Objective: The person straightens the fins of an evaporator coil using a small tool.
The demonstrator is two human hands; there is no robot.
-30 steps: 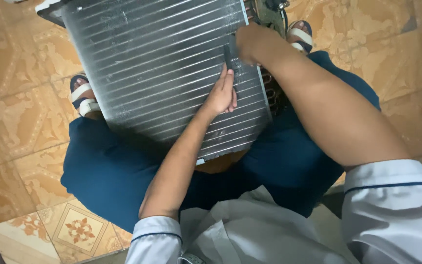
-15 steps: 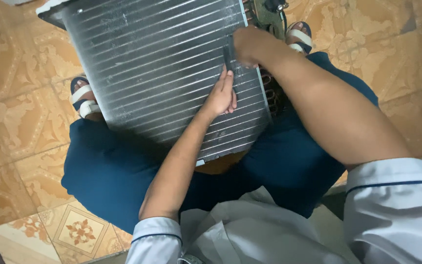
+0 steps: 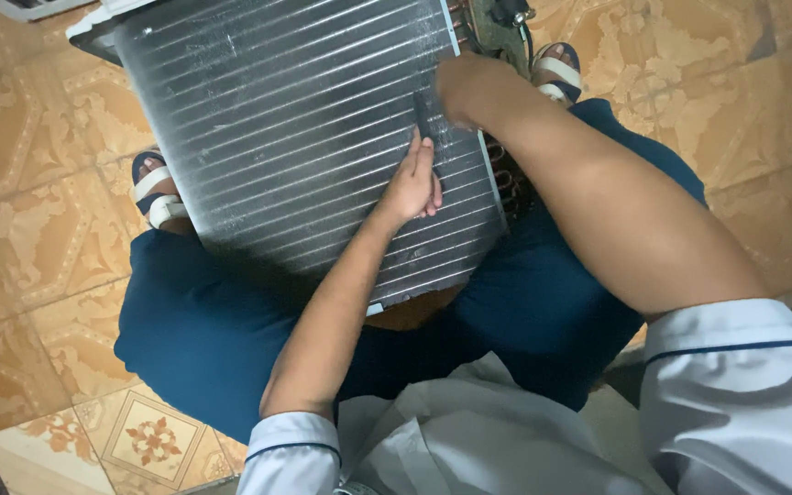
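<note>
Clearly the finned coil (image 3: 313, 137) leans on the person's knees; its thin fins likely bend easily, so its frame edges suit gripping. Left hand (image 3: 412, 188) rests flat and open on it, while right hand (image 3: 465, 87) closes around a small dark tool (image 3: 425, 116).

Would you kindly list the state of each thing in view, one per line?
Finned coil panel: tilted, propped against the person's knees, fins dusty.
Left hand: flat on the fins, holding nothing.
Right hand: closed on a small dark tool set against the fins.
Copper tubes: exposed at the panel's right edge.
</note>
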